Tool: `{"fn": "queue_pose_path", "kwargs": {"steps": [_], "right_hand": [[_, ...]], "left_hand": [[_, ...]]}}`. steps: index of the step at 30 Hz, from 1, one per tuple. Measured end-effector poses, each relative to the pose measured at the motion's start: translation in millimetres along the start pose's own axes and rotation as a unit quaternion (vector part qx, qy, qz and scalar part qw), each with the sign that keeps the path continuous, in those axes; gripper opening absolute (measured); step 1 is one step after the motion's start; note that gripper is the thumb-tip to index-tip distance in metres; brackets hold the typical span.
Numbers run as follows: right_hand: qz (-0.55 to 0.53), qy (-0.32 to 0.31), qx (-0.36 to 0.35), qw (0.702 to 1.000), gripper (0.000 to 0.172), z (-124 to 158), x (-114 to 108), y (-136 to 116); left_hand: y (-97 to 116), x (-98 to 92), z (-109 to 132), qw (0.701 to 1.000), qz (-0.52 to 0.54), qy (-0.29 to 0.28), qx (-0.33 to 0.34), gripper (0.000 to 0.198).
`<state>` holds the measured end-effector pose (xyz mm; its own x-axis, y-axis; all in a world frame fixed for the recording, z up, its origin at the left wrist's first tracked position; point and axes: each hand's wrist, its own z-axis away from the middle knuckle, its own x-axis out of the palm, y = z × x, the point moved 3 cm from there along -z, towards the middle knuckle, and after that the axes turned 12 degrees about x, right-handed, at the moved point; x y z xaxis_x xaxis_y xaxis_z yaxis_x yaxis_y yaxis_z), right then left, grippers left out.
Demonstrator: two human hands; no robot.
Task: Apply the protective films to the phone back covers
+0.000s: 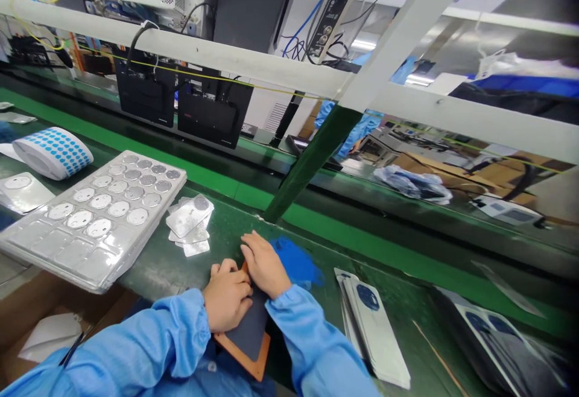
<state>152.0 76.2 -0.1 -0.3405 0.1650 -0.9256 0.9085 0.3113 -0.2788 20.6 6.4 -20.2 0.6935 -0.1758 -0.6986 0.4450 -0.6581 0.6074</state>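
A dark flat panel [248, 330] sits in an orange frame [254, 368] near my body, tilted on the table's front edge. My left hand [228, 297] is closed over its left side, fingers curled onto the surface. Across the far end lies my right hand [266, 266], its fingers bent together around the frame's upper part. Both hands hide much of the panel's upper half. Just beyond my right hand is a crumpled blue cloth [296, 261]. A few clear cards [192, 222], one with a round grey piece, lie loosely stacked left of my hands.
At left, a clear blister tray [102, 252] holds several round pieces, near a roll of blue-dotted labels [56, 152]. Pale phone back covers [377, 330] are stacked at right, with more dark covers [502, 349] beyond. A green slanted post [312, 161] rises behind my hands.
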Motion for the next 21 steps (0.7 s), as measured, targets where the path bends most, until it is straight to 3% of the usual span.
{"fn": "queue_pose_path", "kwargs": {"steps": [3,6,10,15,18,21], "right_hand": [[0.004,0.004,0.0,1.0,0.035,-10.7,27.7,-6.1],[0.006,0.005,-0.002,1.0,0.037,-6.0,38.8,-4.0],[0.038,0.036,0.014,0.999,0.042,-2.1,37.4,-4.3],[0.007,0.147,0.008,0.989,0.032,1.2,18.6,-9.4],[-0.008,0.208,0.037,0.977,0.032,26.4,0.3,1.4],[0.0,0.268,0.091,0.959,0.033,79.2,-10.0,22.0]], "left_hand": [[0.6,0.3,5.2,1.0,0.004,0.011,-0.005,0.008],[1.5,0.4,10.0,1.0,-0.002,0.009,-0.005,0.006],[5.7,-0.7,16.9,1.0,-0.012,0.001,-0.01,0.01],[14.5,-2.1,29.2,1.0,-0.025,-0.005,-0.016,0.022],[20.2,-5.8,36.3,0.999,-0.026,-0.002,-0.021,0.027],[26.0,-10.9,41.9,1.0,-0.01,0.008,-0.025,0.031]]}}
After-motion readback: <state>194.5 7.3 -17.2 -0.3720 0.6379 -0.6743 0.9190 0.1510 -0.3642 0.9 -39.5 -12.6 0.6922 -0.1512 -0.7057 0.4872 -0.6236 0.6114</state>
